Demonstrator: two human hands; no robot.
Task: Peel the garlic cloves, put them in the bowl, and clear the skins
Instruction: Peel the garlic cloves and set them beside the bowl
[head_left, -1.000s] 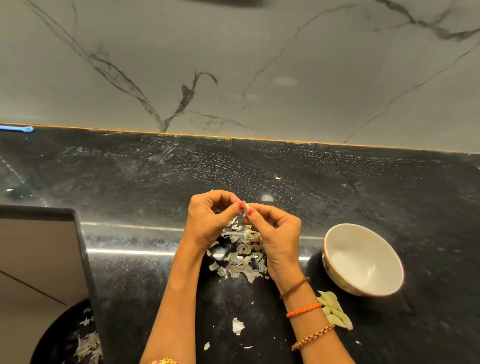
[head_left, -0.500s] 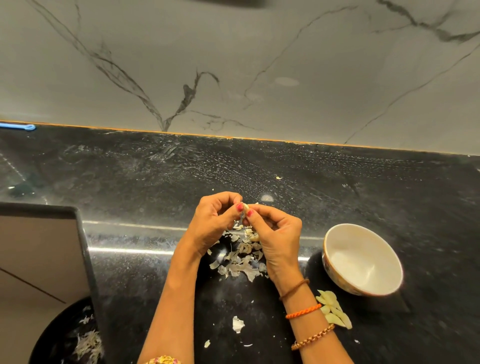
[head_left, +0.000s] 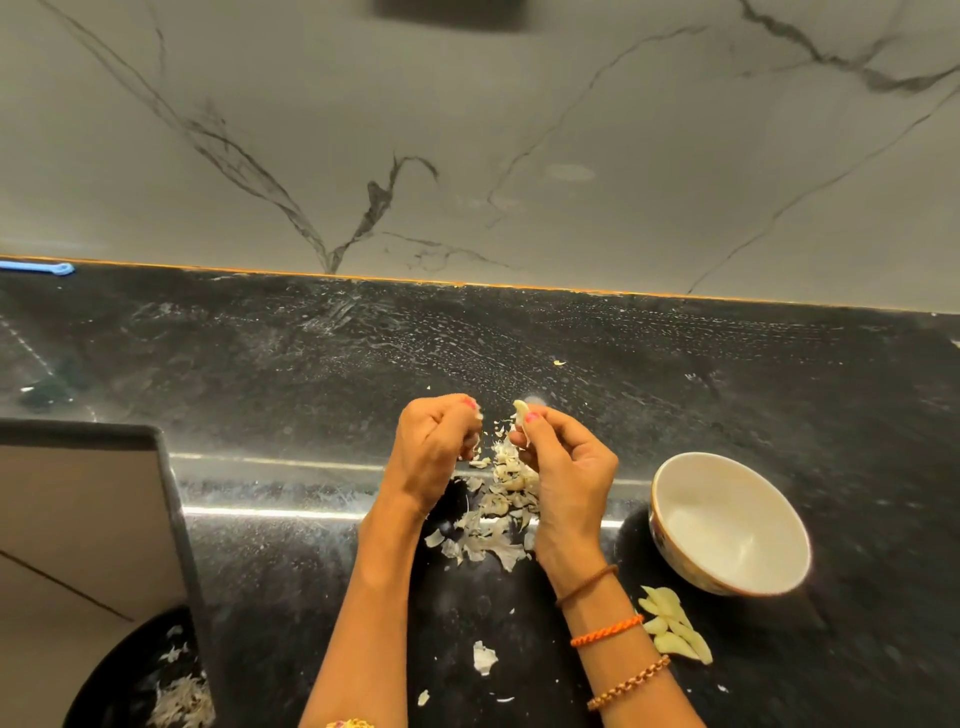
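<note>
Pinching a pale garlic clove (head_left: 520, 410) between thumb and fingertip, the right hand (head_left: 563, 467) is held at the centre of the frame, its other fingers loosely curled. Just left of it, with a small gap between the two, the left hand (head_left: 434, 449) is seen with its fingers curled in; a whitish scrap of skin appears to be pinched at its fingertips, though this cannot be told for sure. Below and between the hands, a heap of garlic skins (head_left: 493, 519) is spread on the black surface (head_left: 675, 374), and a few loose flakes (head_left: 484, 658) lie lower in the frame. A white bowl (head_left: 675, 470) is set at the right, with nothing visible inside it. Peeled cloves (head_left: 672, 626) are grouped just below the bowl's near rim, beside the right wrist, where three bracelets (head_left: 605, 630) are worn. At the lower left, more skins are seen inside a dark bin (head_left: 104, 686). A blue object (head_left: 39, 268) lies at the far left edge, against the marbled wall (head_left: 467, 130).
</note>
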